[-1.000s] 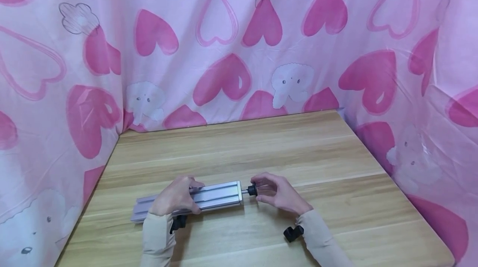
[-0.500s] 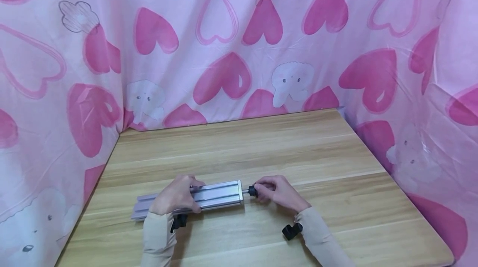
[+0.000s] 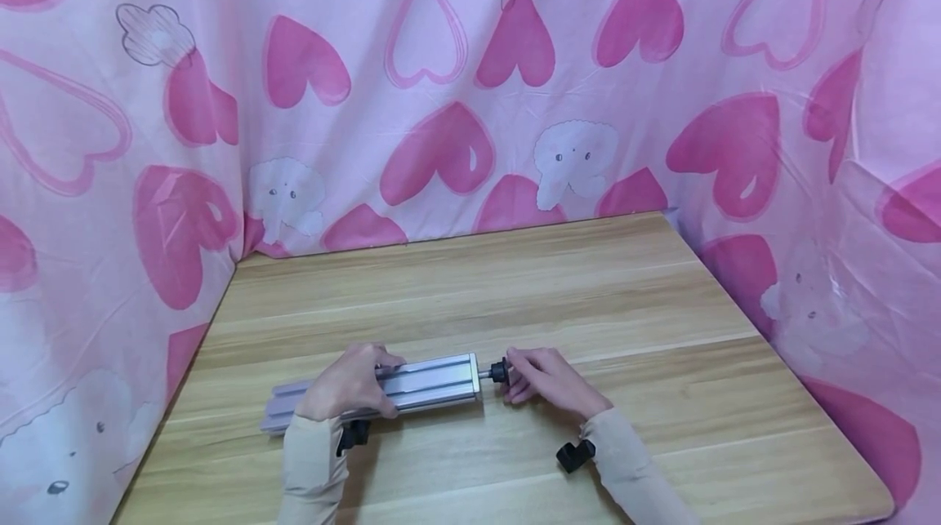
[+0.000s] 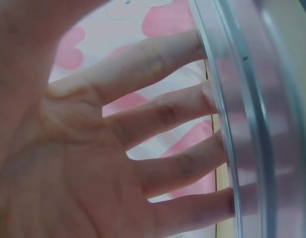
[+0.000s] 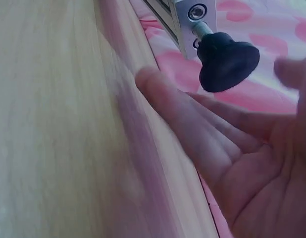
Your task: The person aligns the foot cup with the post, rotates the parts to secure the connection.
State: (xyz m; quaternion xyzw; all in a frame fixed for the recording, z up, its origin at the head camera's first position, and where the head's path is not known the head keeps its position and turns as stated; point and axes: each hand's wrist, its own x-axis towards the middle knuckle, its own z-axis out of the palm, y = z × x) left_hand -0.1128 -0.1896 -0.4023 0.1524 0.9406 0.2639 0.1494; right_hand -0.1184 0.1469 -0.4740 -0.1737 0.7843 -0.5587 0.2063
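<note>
A silver aluminium profile [image 3: 426, 384] lies lengthwise on the wooden table [image 3: 515, 288]. My left hand [image 3: 347, 384] rests across its top left of the middle, and the fingers [image 4: 163, 111] reach fairly straight to the profile [image 4: 247, 124]. A black knob [image 3: 499, 371] on a short threaded stud sticks out of the profile's right end. My right hand [image 3: 546, 382] is right at the knob. In the right wrist view the knob [image 5: 226, 60] hangs over the open palm, with the fingers [image 5: 178, 106] straight below it and the thumb blurred to its right.
Pink cloth with hearts [image 3: 456, 100] closes off the table at the back, left and right. A small black piece sits under each wrist, the left one [image 3: 354, 433] and the right one [image 3: 575, 455]. Bare wood stretches behind the profile.
The right hand's spread fingers drew in on the knob and the hand shifted slightly left. The left hand and the profile have stayed put.
</note>
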